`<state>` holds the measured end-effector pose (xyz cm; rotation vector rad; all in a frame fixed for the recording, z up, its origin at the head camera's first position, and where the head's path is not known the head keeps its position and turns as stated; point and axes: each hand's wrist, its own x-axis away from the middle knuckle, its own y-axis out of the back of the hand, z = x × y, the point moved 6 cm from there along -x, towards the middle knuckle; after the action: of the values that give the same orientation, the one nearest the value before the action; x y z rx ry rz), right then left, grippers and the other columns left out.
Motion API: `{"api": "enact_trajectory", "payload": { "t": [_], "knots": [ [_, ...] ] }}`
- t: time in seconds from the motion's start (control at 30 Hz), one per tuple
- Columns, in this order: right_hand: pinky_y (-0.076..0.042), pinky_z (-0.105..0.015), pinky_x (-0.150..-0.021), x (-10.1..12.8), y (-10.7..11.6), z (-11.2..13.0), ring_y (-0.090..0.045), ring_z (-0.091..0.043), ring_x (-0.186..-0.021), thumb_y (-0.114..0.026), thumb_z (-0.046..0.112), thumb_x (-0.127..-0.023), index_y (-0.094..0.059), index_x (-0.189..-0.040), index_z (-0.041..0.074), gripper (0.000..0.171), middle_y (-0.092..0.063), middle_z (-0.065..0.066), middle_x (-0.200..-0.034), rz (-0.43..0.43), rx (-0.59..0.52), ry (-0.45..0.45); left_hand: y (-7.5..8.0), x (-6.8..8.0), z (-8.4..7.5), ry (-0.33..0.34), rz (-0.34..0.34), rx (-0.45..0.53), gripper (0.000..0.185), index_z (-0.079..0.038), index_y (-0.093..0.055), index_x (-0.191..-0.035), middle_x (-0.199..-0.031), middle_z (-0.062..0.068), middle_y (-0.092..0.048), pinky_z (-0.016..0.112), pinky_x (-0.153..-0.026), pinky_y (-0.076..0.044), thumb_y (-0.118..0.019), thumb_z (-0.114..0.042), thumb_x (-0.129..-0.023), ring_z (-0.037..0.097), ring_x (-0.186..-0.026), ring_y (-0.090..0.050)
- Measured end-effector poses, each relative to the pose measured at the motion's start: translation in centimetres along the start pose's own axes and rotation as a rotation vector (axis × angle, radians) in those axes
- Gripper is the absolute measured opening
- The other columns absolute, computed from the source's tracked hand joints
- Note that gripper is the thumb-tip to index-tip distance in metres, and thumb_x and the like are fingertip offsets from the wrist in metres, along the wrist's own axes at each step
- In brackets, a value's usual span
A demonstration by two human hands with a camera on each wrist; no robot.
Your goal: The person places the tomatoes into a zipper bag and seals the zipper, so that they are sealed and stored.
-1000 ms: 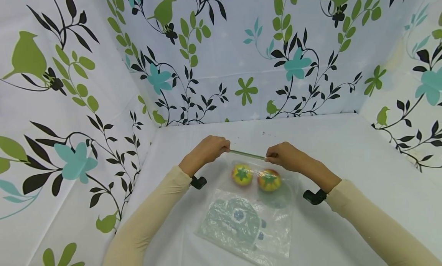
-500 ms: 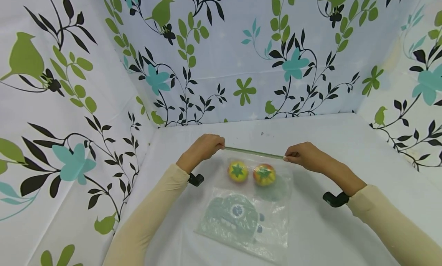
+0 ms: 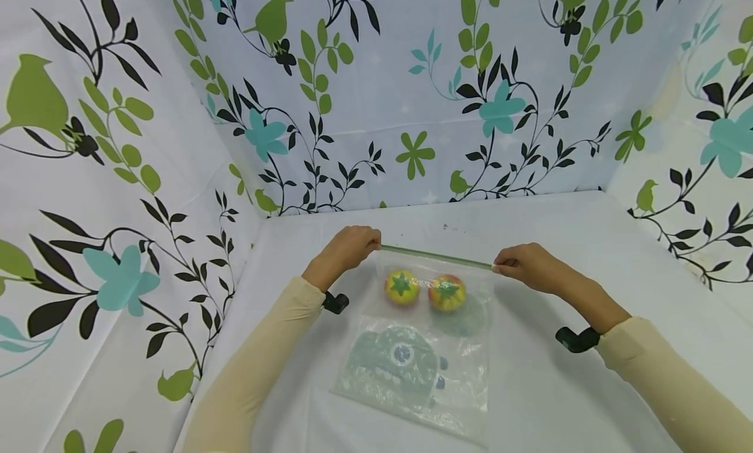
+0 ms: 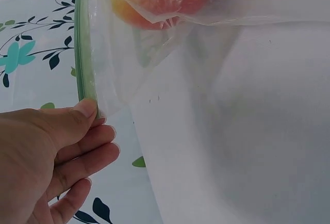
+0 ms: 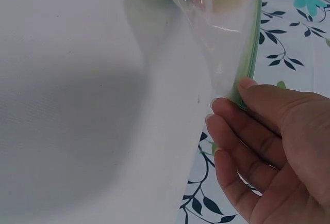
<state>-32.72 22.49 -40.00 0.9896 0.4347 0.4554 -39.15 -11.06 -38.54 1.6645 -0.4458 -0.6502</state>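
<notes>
Right hand [image 3: 525, 268] has slid right along the zip strip [image 3: 436, 257] since a second ago, from about mid-strip out to the right corner; left hand [image 3: 347, 247] has stayed pinned at the left corner, and the bag [image 3: 420, 348] has barely shifted. Seal pass looks done or nearly done, judging by how things lie: strip runs as one taut straight line between both hands, no gap visible from the head view, though whether it is pressed shut along its whole length can't be confirmed. Both tomatoes [image 3: 402, 287] [image 3: 447, 292] are already inside, side by side just under the strip, near its middle. What is left, at most, is a final squeeze at the right end and letting go. Left hand pinches the strip end between thumb and curled fingers [image 4: 85, 141]; right hand does the same at its end, thumb on top, fingers [image 5: 242, 131] curled below. Bag lies on the white table [image 3: 588, 244], mouth at the far side held slightly raised, printed bottom near the person. It sits directly between the hands, extending toward the near edge between the two sleeves.
</notes>
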Motion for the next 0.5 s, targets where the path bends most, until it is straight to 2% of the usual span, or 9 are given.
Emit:
{"api": "enact_trajectory", "payload": {
  "t": [0.27,0.5],
  "knots": [
    [-0.054,-0.035,-0.071,-0.9,-0.3,-0.6,-0.064,-0.017,-0.082,-0.069,0.008,-0.095,-0.074,-0.105,0.002,0.013,-0.071,-0.005,-0.095,-0.027,0.031,-0.022,-0.3,0.4,0.4,0.068,0.005,0.022,0.011,-0.009,-0.067,-0.107,-0.101,0.005,-0.068,0.037,-0.081,-0.050,-0.060,-0.017,-0.102,0.021,-0.089,-0.063],
    [-0.055,-0.036,-0.071,-0.9,-0.6,-1.2,-0.064,-0.019,-0.084,-0.068,0.010,-0.096,-0.073,-0.109,0.001,0.017,-0.071,-0.007,-0.097,-0.027,0.052,-0.054,-0.8,1.0,0.8,0.147,0.007,0.098,0.035,-0.005,-0.057,-0.133,-0.125,0.012,-0.057,0.045,-0.096,-0.045,-0.056,-0.025,-0.104,0.026,-0.110,-0.058]
  ]
}}
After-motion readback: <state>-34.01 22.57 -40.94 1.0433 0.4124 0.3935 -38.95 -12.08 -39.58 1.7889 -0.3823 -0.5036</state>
